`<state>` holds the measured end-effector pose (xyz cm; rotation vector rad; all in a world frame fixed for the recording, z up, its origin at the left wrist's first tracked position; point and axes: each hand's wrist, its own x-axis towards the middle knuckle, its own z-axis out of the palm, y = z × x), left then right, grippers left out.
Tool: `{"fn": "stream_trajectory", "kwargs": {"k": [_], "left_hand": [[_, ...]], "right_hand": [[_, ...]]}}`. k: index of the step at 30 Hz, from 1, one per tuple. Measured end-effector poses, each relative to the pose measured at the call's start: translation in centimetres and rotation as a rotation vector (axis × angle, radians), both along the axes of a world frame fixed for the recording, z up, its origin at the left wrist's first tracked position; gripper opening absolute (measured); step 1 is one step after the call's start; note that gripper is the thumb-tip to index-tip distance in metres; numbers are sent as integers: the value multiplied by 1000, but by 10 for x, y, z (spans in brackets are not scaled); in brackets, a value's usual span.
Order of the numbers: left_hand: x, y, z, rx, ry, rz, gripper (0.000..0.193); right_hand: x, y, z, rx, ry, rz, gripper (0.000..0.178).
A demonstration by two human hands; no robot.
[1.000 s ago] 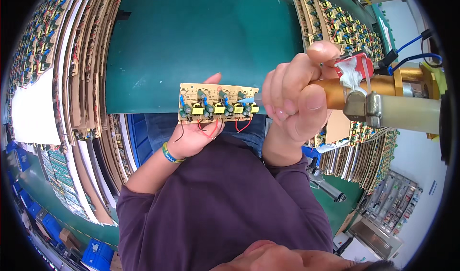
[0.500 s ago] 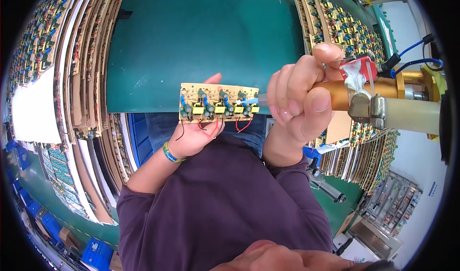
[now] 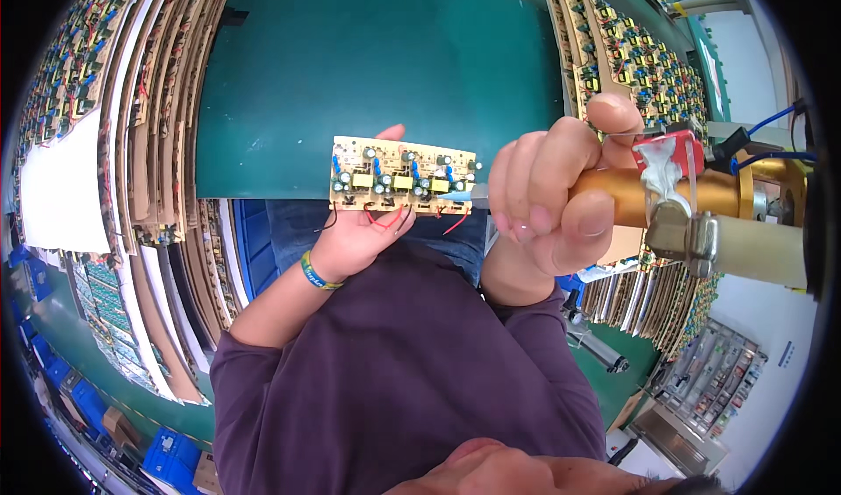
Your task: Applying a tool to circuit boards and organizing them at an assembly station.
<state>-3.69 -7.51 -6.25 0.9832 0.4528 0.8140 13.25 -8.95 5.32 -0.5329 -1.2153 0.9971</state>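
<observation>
My left hand [image 3: 352,243] holds a tan circuit board panel [image 3: 399,156] from below, its fingers behind it. The panel carries yellow transformers, green and blue parts, and red and black wires along its near edge. My right hand [image 3: 556,184] is wrapped round the gold barrel of a glue dispensing gun [image 3: 644,193]. The gun's pale blue nozzle [image 3: 456,196] points left over the right part of the panel, its tip by the lower row of parts; whether it touches them I cannot tell. A white dab shows near a yellow transformer, just above the tip.
A green work table [image 3: 377,66] lies beyond the panel. Tall stacks of populated boards with cardboard sheets [image 3: 158,101] stand at the left, and more boards [image 3: 635,57] at the right. A hose fitting [image 3: 683,236] and blue cables [image 3: 775,155] run off right from the gun.
The panel has risen a little and tilted slightly in my left hand. The nozzle tip has moved from beside the white dab toward the panel's near edge.
</observation>
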Motion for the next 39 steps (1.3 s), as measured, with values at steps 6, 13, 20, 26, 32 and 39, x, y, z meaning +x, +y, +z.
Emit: {"fn": "stream_trajectory", "kwargs": {"k": [6,13,20,26,32,39], "left_hand": [[0,-1,2,-12,11,-10,75],[0,-1,7,-27,-5,-5,74],[2,-1,6,-23,21,0,72],[3,-1,6,-23,40,15,70],[2,-2,7,0,57,25,70],[1,-2,8,-58,37,-30,70]], "right_hand": [[1,0,0,-20,-24,-14,53],[0,-1,-2,-8,5,-8,49],[-1,0,-3,16,-3,-27,42],[0,1,-5,36,-2,-18,42],[1,1,-5,41,-11,-17,45],[0,-1,0,12,-28,-28,55]]}}
